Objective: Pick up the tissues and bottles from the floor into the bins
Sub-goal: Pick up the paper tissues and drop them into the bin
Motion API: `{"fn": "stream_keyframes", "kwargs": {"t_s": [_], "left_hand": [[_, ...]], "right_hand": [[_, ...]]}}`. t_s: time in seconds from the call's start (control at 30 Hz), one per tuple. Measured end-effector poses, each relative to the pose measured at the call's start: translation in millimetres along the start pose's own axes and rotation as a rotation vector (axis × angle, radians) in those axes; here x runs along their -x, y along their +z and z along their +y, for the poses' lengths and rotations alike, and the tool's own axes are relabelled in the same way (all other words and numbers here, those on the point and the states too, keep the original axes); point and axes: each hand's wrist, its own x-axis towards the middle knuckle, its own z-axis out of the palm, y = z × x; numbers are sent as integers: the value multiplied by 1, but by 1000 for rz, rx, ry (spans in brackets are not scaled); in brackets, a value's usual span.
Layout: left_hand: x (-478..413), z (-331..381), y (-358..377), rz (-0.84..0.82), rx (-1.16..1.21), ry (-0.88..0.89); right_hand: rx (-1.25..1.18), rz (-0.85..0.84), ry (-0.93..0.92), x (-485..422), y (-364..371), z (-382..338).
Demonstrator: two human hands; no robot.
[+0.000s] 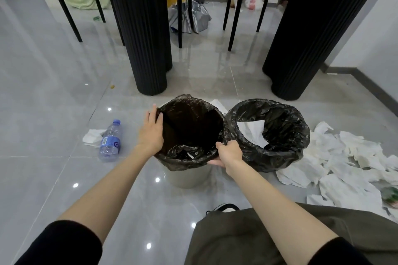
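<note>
while the bottle lies on its side on the floor, cap pointing away and long axis running near to far, it sits just left of the left hand, the nearer one. that hand rests with fairly straight fingers on the rim of the left bin; the right hand pinches the black liner at the near edge. one tissue touches the bottle; a heap of tissues spreads right of the right bin. nothing seems to block the leftward reach.

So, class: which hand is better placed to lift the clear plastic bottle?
Left. The left hand rests open on the black-bagged bin, nearest the clear plastic bottle; the right hand grips its opposite rim, farther away.
</note>
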Motion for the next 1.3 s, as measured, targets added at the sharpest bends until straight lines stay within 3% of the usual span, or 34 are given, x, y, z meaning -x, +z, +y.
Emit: {"fn": "stream_keyframes", "kwargs": {"t_s": [0.2,0.33,0.67,0.97,1.07,1.2,1.3], "left_hand": [[-19,-8,-8,246,484,-163],[-29,-11,-10,311,738,-394],[-53,-25,-6,244,842,-583],[-29,-52,39,-115,1122,-820],[-21,-45,42,-190,1221,-810],[-30,-48,25,-155,1161,-715],[-41,-53,6,21,1065,-663]], "right_hand": [[-49,22,3,-3,1,0],[31,36,-34,-8,1,3],[59,97,-93,-17,11,11],[107,96,-73,-23,14,15],[87,89,-89,-21,13,16],[124,128,-147,-24,17,22],[119,145,-178,-22,17,24]]}}
